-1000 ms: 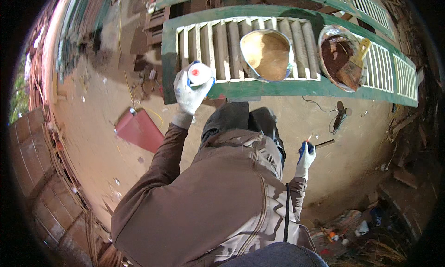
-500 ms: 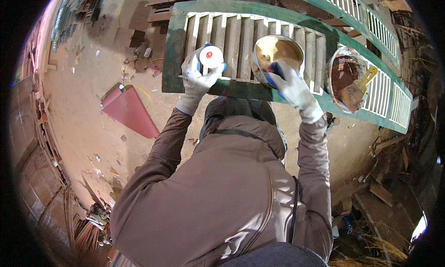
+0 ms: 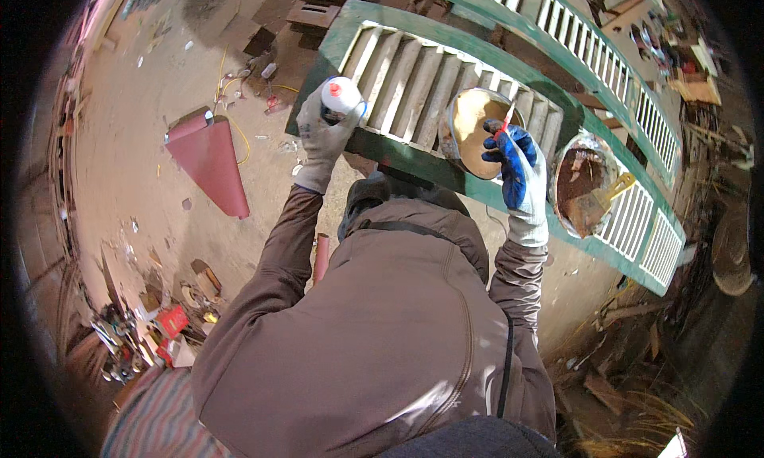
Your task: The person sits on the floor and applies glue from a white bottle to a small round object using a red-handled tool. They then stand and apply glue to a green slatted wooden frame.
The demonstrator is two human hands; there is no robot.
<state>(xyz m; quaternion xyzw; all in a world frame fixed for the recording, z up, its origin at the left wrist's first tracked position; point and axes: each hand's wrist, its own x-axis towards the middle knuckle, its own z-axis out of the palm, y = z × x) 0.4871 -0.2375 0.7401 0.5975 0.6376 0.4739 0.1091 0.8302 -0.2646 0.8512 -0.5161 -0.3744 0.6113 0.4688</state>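
My left hand [image 3: 328,132], in a white and blue glove, is wrapped round a white bottle [image 3: 342,97] with a red tip, held above the left end of a green louvred shutter [image 3: 398,149]. My right hand [image 3: 519,167], its blue-coated palm side showing, pinches a thin red-and-white stick-like piece [image 3: 504,124] pointing upward; its exact kind is unclear. Just left of that hand, a round tub [image 3: 477,108] with tan contents stands on the shutter. Further right, a second tub [image 3: 567,152] holds dark reddish-brown matter and a wide yellow-handled brush [image 3: 593,207].
Another green louvred shutter [image 3: 574,38] lies beyond. On the dirt floor at left are a dark red folded sheet [image 3: 208,165] and a yellow cord [image 3: 243,144]. A pile of odds and ends [image 3: 163,331] lies at lower left, and wood scraps [image 3: 609,394] at lower right.
My right hand has drawn back from the tan tub and turned its palm side up, the red-and-white piece now showing. The bottle has shifted slightly left and tilted. The whole view has turned.
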